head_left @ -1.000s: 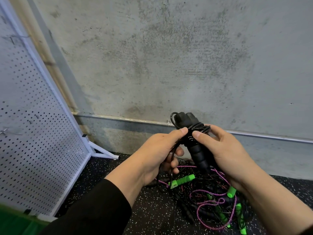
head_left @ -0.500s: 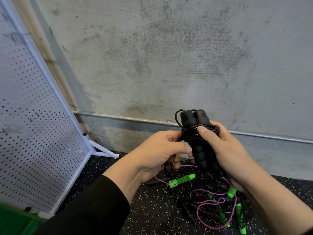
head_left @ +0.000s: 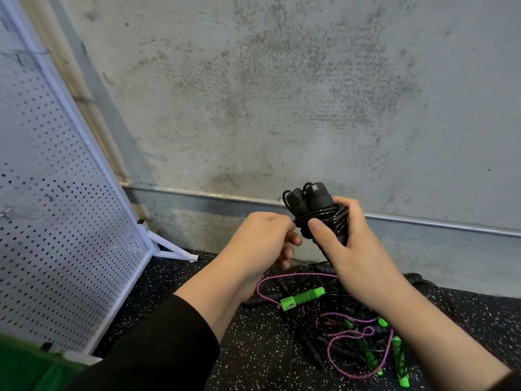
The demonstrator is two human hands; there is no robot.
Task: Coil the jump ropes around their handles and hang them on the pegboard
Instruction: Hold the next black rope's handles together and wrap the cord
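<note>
Two black ribbed jump-rope handles [head_left: 311, 201] stand side by side and nearly upright in my right hand [head_left: 355, 249], which is wrapped around them with the thumb pressed across the front, just under a band of thin black rope coiled around both handles [head_left: 324, 217]. A small loop of the same rope curls over the handle tops. My left hand [head_left: 259, 244] sits just beside the bundle, its fingers curled in and pinching the free end of the black rope where it leaves the coil at the left edge; the fingertips are tucked out of sight, so I cannot tell exactly how the end is held. A black sleeve [head_left: 158, 351] covers my left forearm.

Below my hands, on the dark speckled rubber floor [head_left: 253, 348], lies a tangled pile of other jump ropes [head_left: 338, 320]: a bright green ribbed handle [head_left: 303, 299] with a purple braided rope [head_left: 284, 277] looping from it, more green handles near my right forearm, and several black handles and thin black cords mixed through.

A white perforated metal pegboard [head_left: 56, 207] stands tilted at the left on a white foot, well apart from the bundle. Behind everything rises a grey concrete wall [head_left: 282, 94] with a metal conduit [head_left: 439, 224] running along its base.
</note>
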